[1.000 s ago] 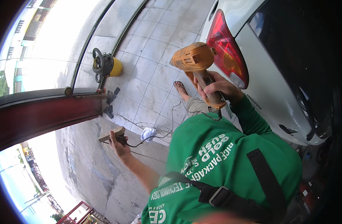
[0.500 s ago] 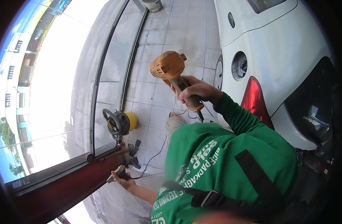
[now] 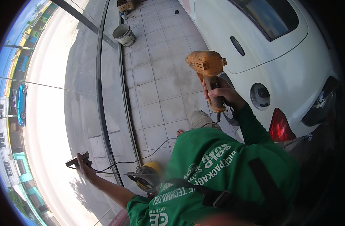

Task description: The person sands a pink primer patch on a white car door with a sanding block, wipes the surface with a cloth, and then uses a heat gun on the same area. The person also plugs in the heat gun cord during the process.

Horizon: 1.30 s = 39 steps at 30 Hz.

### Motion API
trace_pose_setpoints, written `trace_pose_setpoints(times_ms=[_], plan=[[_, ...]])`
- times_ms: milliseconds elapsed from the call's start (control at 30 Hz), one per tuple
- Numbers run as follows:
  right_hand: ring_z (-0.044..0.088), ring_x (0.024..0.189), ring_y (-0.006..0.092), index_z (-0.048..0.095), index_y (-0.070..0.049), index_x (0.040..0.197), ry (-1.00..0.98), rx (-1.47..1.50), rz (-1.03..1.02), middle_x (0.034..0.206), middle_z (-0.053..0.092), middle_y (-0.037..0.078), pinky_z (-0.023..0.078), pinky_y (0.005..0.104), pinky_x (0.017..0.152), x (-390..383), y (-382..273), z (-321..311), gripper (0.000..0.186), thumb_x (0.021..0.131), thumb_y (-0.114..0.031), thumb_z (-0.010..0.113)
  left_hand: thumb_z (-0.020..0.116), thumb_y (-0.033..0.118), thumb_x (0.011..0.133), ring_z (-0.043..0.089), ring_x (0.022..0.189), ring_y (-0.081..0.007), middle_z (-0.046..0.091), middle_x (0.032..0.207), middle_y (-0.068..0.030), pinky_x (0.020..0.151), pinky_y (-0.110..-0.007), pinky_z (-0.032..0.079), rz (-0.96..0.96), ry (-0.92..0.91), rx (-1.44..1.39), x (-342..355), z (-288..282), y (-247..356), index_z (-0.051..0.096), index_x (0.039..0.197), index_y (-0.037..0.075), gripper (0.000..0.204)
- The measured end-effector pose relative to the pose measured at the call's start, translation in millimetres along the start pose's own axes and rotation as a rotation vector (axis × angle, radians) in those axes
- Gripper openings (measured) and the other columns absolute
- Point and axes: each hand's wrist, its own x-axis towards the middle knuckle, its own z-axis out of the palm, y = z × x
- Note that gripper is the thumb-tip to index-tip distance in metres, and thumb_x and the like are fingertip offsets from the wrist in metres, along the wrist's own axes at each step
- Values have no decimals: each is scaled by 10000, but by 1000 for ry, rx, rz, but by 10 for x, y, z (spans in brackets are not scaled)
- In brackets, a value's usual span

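Note:
My right hand point(image 3: 226, 93) is closed round the grip of a worn orange pistol-grip power tool point(image 3: 206, 62) with a rounded body. It is held up in front of me, beside the white car point(image 3: 221, 22); a cord leaves the bottom of the handle, and the working end is hidden. Stretched out to the far left, my left hand point(image 3: 86, 171) grips a small dark extension socket point(image 3: 77, 159). A black cord point(image 3: 123, 162) runs from there back across the floor toward my legs.
Close on my right stand the car's red tail light point(image 3: 281, 126) and fuel-filler recess point(image 3: 260, 96). A glass wall frame point(image 3: 101, 75) runs along the left. Low down sits a yellow and black vacuum cleaner point(image 3: 145, 177). A bucket point(image 3: 124, 35) and a box point(image 3: 125, 5) are further ahead.
I have moved forward along the car. My left arm has reached out to the left with the socket, while the power tool stays in my right hand. The bucket appears nearer.

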Motion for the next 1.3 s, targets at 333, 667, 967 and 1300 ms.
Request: trace_pose_setpoints(times_ms=[333,667,967,1300], plan=[[626,832,206,527,-45,1149,157,124,-95,867,638,94,521,358,785,1963,-195,-744,511,689,-221,664,772,353,912,608,826,-164,680,1123,-133,555,-252,420,403,-266,-146,1681,2977,1603,523,1336,14,597],[641,896,181,516,-33,1172,37,110,23,957,669,89,519,348,849,4936,-671,-1021,464,784,-188,719,765,357,917,664,746,-143,690,948,-71,489,-255,457,-384,-511,-237,2208,4843,-216,553,1148,83,416],[645,775,160,592,-9,952,266,-413,15,756,652,68,504,344,704,7020,-543,-1771,364,879,-342,720,731,416,926,691,736,-216,684,884,-83,472,-314,424,-804,-625,-158,2389,6139,-1515,568,1087,100,391],[693,957,406,643,-2,1066,462,-1174,186,962,714,234,546,458,843,8705,-456,-2830,552,793,-462,776,738,415,920,632,558,-179,690,741,-99,408,-312,395,-844,-732,-139,4147,8018,-1451,664,909,75,349]])
